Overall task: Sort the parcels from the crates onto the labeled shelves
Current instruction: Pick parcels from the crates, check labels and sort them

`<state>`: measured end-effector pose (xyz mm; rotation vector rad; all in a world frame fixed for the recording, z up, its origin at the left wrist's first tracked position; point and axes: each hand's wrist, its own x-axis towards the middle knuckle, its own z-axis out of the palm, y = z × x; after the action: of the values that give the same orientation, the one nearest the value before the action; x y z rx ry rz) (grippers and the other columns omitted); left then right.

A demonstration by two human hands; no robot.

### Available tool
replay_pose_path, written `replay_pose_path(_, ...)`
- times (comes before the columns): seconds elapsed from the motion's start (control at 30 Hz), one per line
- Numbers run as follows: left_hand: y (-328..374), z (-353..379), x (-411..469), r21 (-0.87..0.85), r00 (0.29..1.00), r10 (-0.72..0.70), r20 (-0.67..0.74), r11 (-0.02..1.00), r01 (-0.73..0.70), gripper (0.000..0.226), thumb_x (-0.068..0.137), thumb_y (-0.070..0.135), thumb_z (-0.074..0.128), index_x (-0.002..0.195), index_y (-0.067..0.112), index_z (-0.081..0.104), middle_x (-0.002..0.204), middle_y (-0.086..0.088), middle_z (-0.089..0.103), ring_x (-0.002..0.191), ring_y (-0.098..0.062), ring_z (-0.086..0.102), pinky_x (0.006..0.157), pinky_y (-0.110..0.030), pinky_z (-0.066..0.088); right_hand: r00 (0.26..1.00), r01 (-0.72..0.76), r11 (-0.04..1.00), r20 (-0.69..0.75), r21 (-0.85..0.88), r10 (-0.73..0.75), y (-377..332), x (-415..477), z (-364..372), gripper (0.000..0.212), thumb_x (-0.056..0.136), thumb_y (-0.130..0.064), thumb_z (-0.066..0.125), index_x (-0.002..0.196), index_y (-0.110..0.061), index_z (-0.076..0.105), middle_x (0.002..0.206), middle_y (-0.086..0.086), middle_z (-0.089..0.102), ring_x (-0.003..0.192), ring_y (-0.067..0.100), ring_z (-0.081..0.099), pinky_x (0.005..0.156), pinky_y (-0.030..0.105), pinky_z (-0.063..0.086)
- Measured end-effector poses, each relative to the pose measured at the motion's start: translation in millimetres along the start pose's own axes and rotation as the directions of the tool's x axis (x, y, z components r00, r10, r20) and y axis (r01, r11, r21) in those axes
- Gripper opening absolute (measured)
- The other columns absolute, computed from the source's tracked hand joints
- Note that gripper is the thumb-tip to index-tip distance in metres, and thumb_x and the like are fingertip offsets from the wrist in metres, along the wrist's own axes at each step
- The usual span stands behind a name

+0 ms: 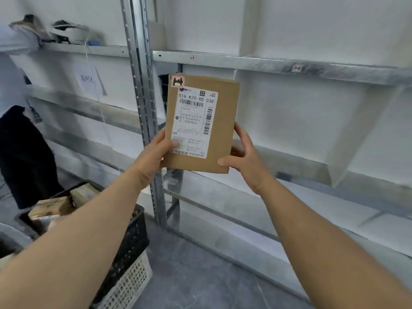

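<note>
Holding parcel (224, 121) upright in the air with both hands, label side to camera, in front of the metal shelving (267, 63). Left hand (153, 155) grips the lower left edge, thumb on the shipping label (194, 121). Right hand (247, 159) grips the lower right corner, fingers behind. Handwritten sticker (177, 80) sits at the parcel's top left. Small tag (297, 68) on the shelf edge above is too blurred to read. Black crate (131, 237) holding more parcels (53, 206) sits lower left, on a white crate (131, 284). Another person (20, 141) is at far left.
</note>
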<state>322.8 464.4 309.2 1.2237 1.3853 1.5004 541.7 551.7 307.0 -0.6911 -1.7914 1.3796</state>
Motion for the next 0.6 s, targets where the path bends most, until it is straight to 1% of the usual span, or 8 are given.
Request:
replay_pose_path(0.07, 7.9, 39.7, 9.5, -0.02, 0.997, 0.028, 0.069, 0.999, -0.027, 0.056, 0.077, 0.033, 0.056, 0.132, 0.03, 0.048, 0.118, 0.006, 0.068, 0.112, -0.02, 0.063, 0.099, -0.045, 0.048, 0.998, 0.024, 1.0, -0.065, -0.016, -0.025, -4.3, -15.9, -35.3, 0.093, 0.073, -0.008, 0.072, 0.145, -0.044, 0.026, 0.117, 0.004, 0.067, 0.106, 0.015, 0.064, 0.074, 0.021, 0.052)
replay_pose_path(0.13, 15.7, 78.3, 17.6, -0.019, 0.988, 0.042, 0.146, 0.999, -0.04, 0.053, 0.073, 0.037, 0.061, 0.126, 0.035, 0.051, 0.119, 0.007, 0.068, 0.112, -0.019, 0.062, 0.096, -0.042, 0.05, 0.991, 0.029, 0.999, -0.13, -0.026, -0.032, -9.2, -33.1, -69.3, 0.093, 0.069, -0.015, 0.071, 0.144, -0.047, 0.026, 0.118, 0.004, 0.066, 0.106, 0.016, 0.064, 0.076, 0.022, 0.053)
replay_pose_path(0.23, 24.2, 131.4, 31.7, -0.015, 0.968, 0.054, 0.243, 0.999, -0.052, 0.055, 0.067, 0.047, 0.061, 0.12, 0.041, 0.053, 0.118, 0.011, 0.067, 0.113, -0.019, 0.062, 0.096, -0.043, 0.05, 0.972, 0.041, 0.998, -0.23, -0.049, -0.051, -15.2, -57.7, -118.0, 0.094, 0.071, -0.015, 0.073, 0.146, -0.048, 0.025, 0.126, 0.002, 0.061, 0.109, 0.011, 0.061, 0.077, 0.021, 0.055)
replay_pose_path(0.33, 33.5, 180.8, 46.3, 0.01, 0.941, 0.08, 0.33, 0.996, -0.088, 0.064, 0.067, 0.051, 0.059, 0.129, 0.039, 0.049, 0.118, 0.014, 0.067, 0.112, -0.016, 0.061, 0.1, -0.046, 0.047, 0.942, 0.053, 0.996, -0.328, -0.075, -0.075, -24.1, -82.1, -160.2, 0.092, 0.069, -0.017, 0.073, 0.141, -0.054, 0.028, 0.131, -0.002, 0.057, 0.111, 0.009, 0.06, 0.073, 0.018, 0.054)
replay_pose_path(0.43, 43.4, 227.5, 60.0, 0.008, 0.908, 0.109, 0.403, 0.992, -0.123, 0.086, 0.063, 0.055, 0.059, 0.144, 0.036, 0.035, 0.115, 0.014, 0.068, 0.111, -0.013, 0.06, 0.1, -0.04, 0.045, 0.898, 0.051, 0.99, -0.428, -0.132, -0.103, -33.6, -110.8, -204.2, 0.093, 0.071, -0.01, 0.075, 0.142, -0.05, 0.03, 0.13, -0.001, 0.057, 0.104, 0.003, 0.062, 0.074, 0.016, 0.053)
replay_pose_path(0.5, 48.5, 258.4, 68.1, -0.003, 0.889, 0.132, 0.438, 0.989, -0.145, 0.082, 0.069, 0.06, 0.058, 0.144, 0.041, 0.032, 0.125, 0.01, 0.063, 0.119, -0.014, 0.056, 0.104, -0.042, 0.042, 0.862, 0.039, 0.982, -0.49, -0.183, -0.125, -40.9, -132.4, -232.8, 0.093, 0.074, -0.007, 0.074, 0.145, -0.047, 0.029, 0.13, -0.001, 0.058, 0.103, -0.001, 0.061, 0.074, 0.015, 0.053)
replay_pose_path(0.57, 53.0, 289.5, 71.9, -0.006, 0.873, 0.178, 0.455, 0.98, -0.198, 0.07, 0.075, 0.064, 0.055, 0.139, 0.047, 0.033, 0.133, 0.009, 0.056, 0.124, -0.013, 0.052, 0.105, -0.04, 0.041, 0.828, 0.009, 0.973, -0.545, -0.229, -0.135, -48.7, -153.6, -258.8, 0.093, 0.069, -0.016, 0.074, 0.143, -0.051, 0.03, 0.129, -0.002, 0.058, 0.109, 0.002, 0.06, 0.077, 0.019, 0.054)
replay_pose_path(0.6, 55.2, 306.3, 72.2, 0.0, 0.864, 0.209, 0.458, 0.972, -0.235, 0.063, 0.081, 0.061, 0.053, 0.139, 0.046, 0.033, 0.135, 0.01, 0.053, 0.125, -0.013, 0.05, 0.105, -0.037, 0.041, 0.809, -0.009, 0.97, -0.572, -0.244, -0.136, -52.7, -164.6, -271.5, 0.092, 0.067, -0.019, 0.073, 0.142, -0.053, 0.03, 0.129, -0.002, 0.059, 0.111, 0.004, 0.059, 0.079, 0.021, 0.053)
